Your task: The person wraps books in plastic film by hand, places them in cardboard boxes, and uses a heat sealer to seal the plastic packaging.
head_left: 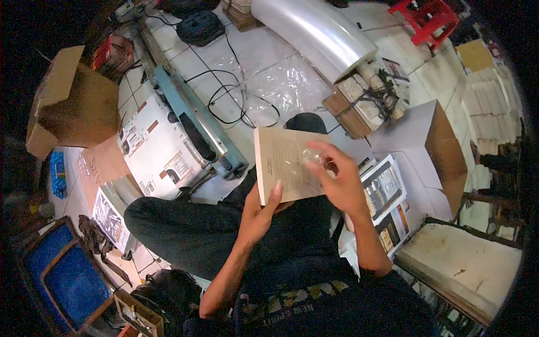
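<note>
A thick paperback book [281, 149] with a tan printed cover is held up over my lap. My left hand [257, 213] grips its lower left corner, thumb on the cover and fingers underneath. Over the book's right side, my right hand [343, 182] is closed in a pinch on a shiny bit of clear plastic [310, 155]. Glints run across the cover near these fingertips; whether the plastic is film or tape, I cannot tell. My crossed leg in dark trousers [179, 227] lies below.
A blue-green bar heat sealer [188, 112] stands ahead left, beside an open cardboard box [78, 106]. Ahead lie loose plastic film [286, 84], a black cable [227, 87] and a large clear film roll [314, 36]. Books [384, 191] and a white carton [410, 151] are at right.
</note>
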`<state>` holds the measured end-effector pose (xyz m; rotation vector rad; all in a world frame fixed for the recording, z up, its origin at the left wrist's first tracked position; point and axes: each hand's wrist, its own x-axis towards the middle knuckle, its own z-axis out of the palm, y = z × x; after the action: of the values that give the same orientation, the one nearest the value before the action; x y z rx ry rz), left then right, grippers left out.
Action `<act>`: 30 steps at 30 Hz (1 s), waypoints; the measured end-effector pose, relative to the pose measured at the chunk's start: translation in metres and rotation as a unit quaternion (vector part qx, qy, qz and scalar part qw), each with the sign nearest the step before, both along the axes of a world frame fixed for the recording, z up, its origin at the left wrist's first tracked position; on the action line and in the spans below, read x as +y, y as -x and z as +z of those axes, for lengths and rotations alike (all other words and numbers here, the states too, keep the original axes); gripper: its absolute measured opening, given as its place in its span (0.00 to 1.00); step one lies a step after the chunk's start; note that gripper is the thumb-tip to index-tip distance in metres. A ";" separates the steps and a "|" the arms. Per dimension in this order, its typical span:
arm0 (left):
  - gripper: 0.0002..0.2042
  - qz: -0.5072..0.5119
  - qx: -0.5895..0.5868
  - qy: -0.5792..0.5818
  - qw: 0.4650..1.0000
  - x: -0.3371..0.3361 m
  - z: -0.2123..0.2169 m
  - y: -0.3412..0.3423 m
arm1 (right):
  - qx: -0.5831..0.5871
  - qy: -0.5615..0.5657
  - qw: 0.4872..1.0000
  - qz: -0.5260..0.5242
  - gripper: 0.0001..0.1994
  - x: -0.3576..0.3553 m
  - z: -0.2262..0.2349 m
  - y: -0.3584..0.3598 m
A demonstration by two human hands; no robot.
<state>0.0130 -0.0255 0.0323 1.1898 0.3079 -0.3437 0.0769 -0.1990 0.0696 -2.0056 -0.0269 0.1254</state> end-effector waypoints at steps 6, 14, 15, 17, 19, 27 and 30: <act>0.19 -0.026 -0.123 -0.174 0.977 0.000 0.021 0.010 | -0.150 0.090 0.980 0.095 0.10 0.010 -0.003 0.000; 0.16 0.005 -0.150 -0.258 0.954 0.040 0.065 0.015 | -0.299 -0.002 0.911 0.284 0.16 0.015 0.013 -0.042; 0.16 0.008 -0.146 -0.293 0.945 0.046 0.073 0.018 | -0.349 -0.025 0.901 0.255 0.16 0.016 0.008 -0.051; 0.17 0.085 -0.171 -0.366 0.911 0.067 0.064 0.032 | -0.436 0.016 0.893 0.108 0.14 0.014 -0.002 -0.081; 0.20 0.270 -0.133 -0.276 0.913 0.076 0.067 0.046 | -0.448 0.131 0.884 -0.028 0.13 -0.003 -0.012 -0.120; 0.30 0.289 -0.155 -0.033 0.944 0.118 0.075 0.082 | -0.395 0.264 0.874 0.103 0.09 0.004 -0.052 -0.240; 0.25 0.313 -0.140 -0.205 0.917 0.129 0.059 0.101 | -0.379 0.343 0.857 0.073 0.09 0.009 -0.054 -0.287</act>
<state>-0.0882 0.1036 0.0915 1.4544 0.5041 0.4715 0.3643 -0.1902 0.0159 -2.6387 -0.7309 -0.6583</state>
